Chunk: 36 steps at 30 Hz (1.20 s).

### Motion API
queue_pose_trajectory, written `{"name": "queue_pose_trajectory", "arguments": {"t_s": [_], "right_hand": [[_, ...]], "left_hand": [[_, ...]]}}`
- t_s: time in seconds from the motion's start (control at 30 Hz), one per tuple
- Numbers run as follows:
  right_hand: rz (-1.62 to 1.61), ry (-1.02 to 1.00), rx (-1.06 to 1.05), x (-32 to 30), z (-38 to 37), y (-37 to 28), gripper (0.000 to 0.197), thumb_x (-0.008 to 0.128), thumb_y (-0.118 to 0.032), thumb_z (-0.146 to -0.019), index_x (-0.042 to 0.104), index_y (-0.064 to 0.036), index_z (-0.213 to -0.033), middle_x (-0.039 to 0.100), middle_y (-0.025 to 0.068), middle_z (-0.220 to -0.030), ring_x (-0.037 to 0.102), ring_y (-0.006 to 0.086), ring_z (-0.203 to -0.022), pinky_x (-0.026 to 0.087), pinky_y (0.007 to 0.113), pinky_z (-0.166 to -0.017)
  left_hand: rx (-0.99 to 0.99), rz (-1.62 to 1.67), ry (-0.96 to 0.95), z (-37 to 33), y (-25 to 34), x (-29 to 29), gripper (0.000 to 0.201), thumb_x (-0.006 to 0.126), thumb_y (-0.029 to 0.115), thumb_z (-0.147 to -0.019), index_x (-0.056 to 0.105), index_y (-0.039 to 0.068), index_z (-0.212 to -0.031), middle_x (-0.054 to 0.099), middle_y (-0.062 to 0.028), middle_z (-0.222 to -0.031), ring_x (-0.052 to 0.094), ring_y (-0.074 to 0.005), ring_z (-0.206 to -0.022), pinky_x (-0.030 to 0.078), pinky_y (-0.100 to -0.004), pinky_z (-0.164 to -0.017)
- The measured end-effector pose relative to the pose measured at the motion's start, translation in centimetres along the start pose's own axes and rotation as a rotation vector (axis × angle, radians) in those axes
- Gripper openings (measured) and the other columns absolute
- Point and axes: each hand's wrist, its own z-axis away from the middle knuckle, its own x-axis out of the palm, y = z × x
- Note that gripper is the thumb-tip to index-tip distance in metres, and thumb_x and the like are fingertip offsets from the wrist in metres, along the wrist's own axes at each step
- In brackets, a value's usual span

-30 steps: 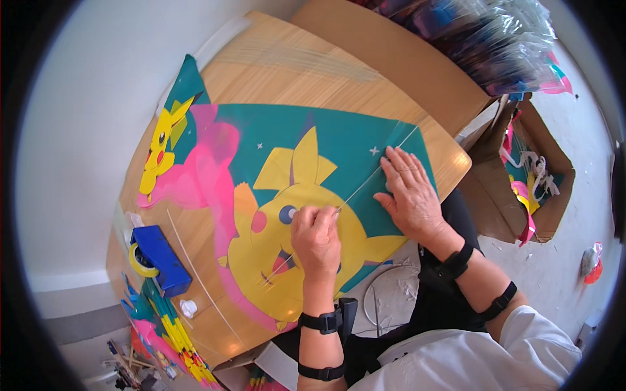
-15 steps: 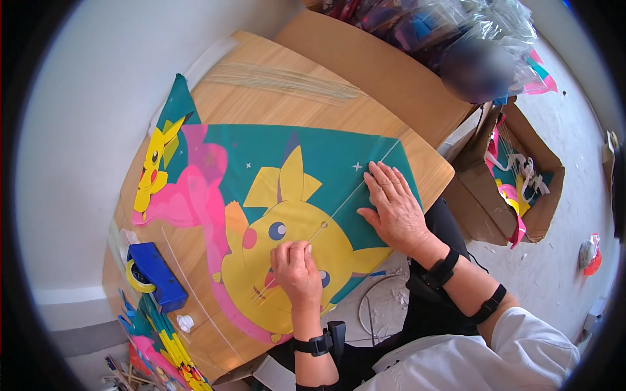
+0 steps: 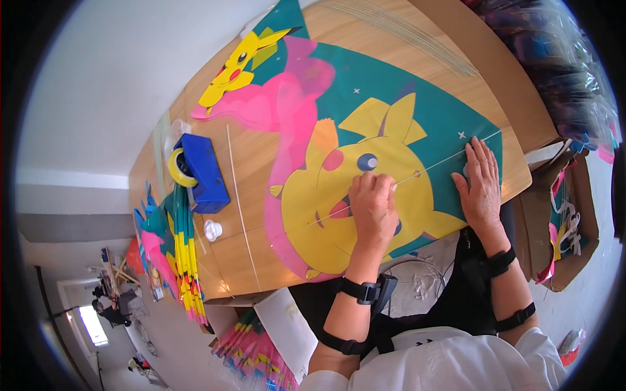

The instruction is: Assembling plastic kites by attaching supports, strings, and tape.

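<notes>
The green, pink and yellow sheet (image 3: 404,166) lies flat on the desk (image 3: 257,169), directly under both grips, with a thin pale rod (image 3: 450,158) running slantwise across it to the right-hand corner. The left grip (image 3: 377,189) is curled over the printed yellow figure, thumb and fingertips pinching the rod partway along and hiding part of it. The right grip (image 3: 479,173) rests flat near that corner, thumb apart from the fingers, whose tips reach the rod.

Left of the sheet, a loose stick (image 3: 240,202) lies apart from it; beyond that are a blue dispenser (image 3: 212,173) with a yellow tape roll (image 3: 177,166) and a small white lump (image 3: 212,230). Folded sheets (image 3: 186,254) overhang the desk's left edge. Thin sticks (image 3: 424,39) lie along the far edge, near a big carton (image 3: 486,58) and clear bags (image 3: 567,85). An open box (image 3: 536,218) stands to the right. Nothing stacked on the sheet obstructs the grips.
</notes>
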Motion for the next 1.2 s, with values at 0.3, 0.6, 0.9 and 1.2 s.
{"name": "queue_pose_trajectory", "arguments": {"t_s": [0.3, 0.6, 0.9, 1.2], "right_hand": [[0.024, 0.004, 0.005, 0.6, 0.2, 0.2, 0.052, 0.056, -0.024, -0.088, 0.041, -0.0011, -0.133, 0.035, 0.0144, -0.144, 0.03, 0.033, -0.133, 0.021, 0.042, -0.111], [-0.379, 0.11, -0.033, -4.4, 0.3, -1.6, 0.04, 0.058, -0.004, -0.083, 0.051, 0.0022, -0.122, 0.056, 0.0191, -0.119, 0.055, 0.0302, -0.11, 0.044, 0.034, -0.091], [-1.263, -0.934, 0.086, 0.4, 3.7, -22.8, 0.022, 0.06, -0.017, -0.089, 0.06, 0.0041, -0.087, 0.059, 0.0048, -0.071, 0.054, 0.0101, -0.061, 0.045, 0.025, -0.055], [-1.345, -1.045, 0.3, 4.4, 8.1, -31.1, 0.024, 0.061, -0.018, -0.087, 0.061, 0.0014, -0.073, 0.06, 0.0037, -0.063, 0.052, 0.0072, -0.053, 0.04, 0.022, -0.045]], "left_hand": [[-0.017, 0.037, -0.025, -0.1, -0.2, -0.2, 0.015, 0.065, -0.001, -0.071, 0.057, 0.007, -0.082, 0.054, -0.0087, -0.082, 0.052, -0.0307, -0.082, 0.041, -0.0411, -0.071], [-0.333, -0.258, 0.285, 5.8, -8.4, -13.5, 0.019, 0.064, 0.003, -0.077, 0.056, 0.002, -0.094, 0.055, -0.0148, -0.088, 0.052, -0.0355, -0.087, 0.042, -0.0437, -0.075], [-0.74, -0.473, -0.007, 13.0, -13.8, -18.9, 0.016, 0.062, 0.014, -0.079, 0.059, -0.001, -0.077, 0.06, -0.022, -0.073, 0.061, -0.0337, -0.071, 0.046, -0.0423, -0.063], [-0.776, 0.2, 0.032, 18.5, -6.3, -22.3, 0.019, 0.06, 0.013, -0.085, 0.061, -0.003, -0.094, 0.064, -0.0126, -0.082, 0.06, -0.0186, -0.074, 0.047, -0.03, -0.068]]}}
